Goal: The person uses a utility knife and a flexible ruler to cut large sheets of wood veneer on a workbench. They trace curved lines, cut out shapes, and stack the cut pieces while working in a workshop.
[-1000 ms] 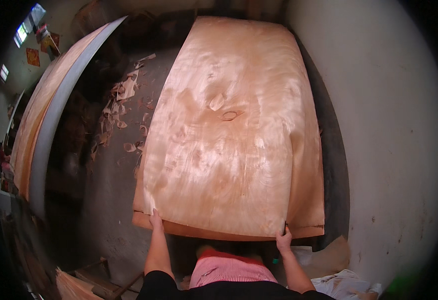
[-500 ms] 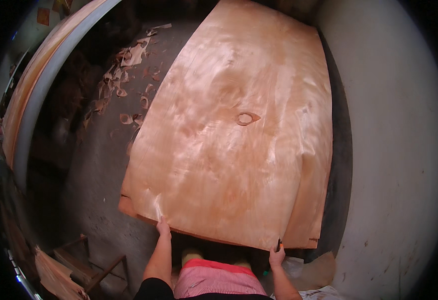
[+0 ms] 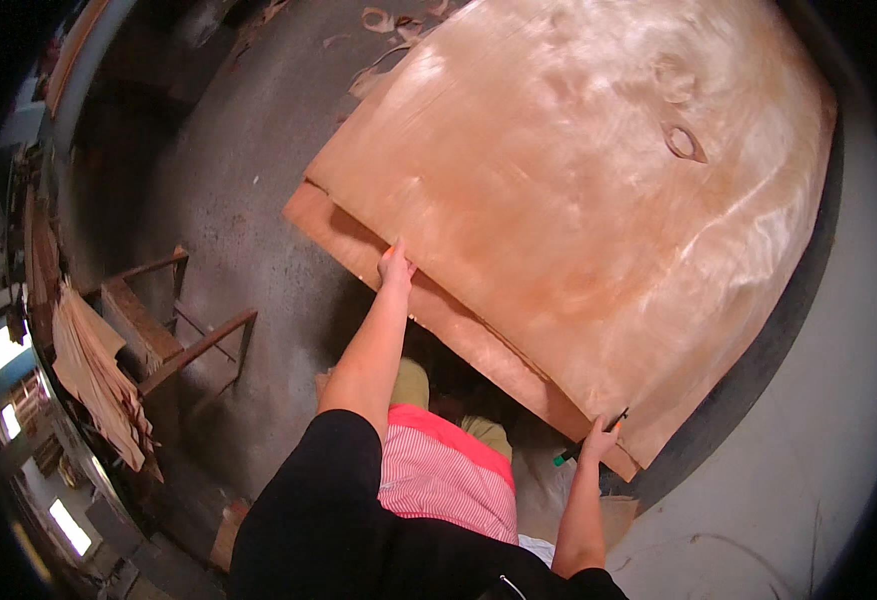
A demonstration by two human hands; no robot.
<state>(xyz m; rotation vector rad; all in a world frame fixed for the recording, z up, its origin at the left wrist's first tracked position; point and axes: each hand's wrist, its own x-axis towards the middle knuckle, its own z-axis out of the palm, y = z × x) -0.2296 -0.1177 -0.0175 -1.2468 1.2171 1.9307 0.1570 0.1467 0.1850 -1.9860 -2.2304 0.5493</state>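
Observation:
A large thin sheet of reddish wood veneer point(image 3: 598, 200) lies on top of a stack of similar sheets point(image 3: 338, 225); it has a dark knot near its far right. My left hand point(image 3: 394, 265) grips the sheet's near edge at the left. At the near right corner my right hand point(image 3: 598, 440) grips the same edge, and a dark, thin tool with a green end point(image 3: 583, 445) shows beside it. Both arms reach forward from a black sleeve and a red striped cloth.
A rusty metal stand point(image 3: 173, 335) holds veneer strips point(image 3: 98, 385) at the left. Veneer scraps point(image 3: 388, 50) litter the grey concrete floor point(image 3: 238, 180). A pale wall point(image 3: 808, 470) runs along the right.
The view has swung left and tilted, so the stack now runs diagonally. Both hands keep hold of the top sheet's near edge, which has shifted across the sheets below it.

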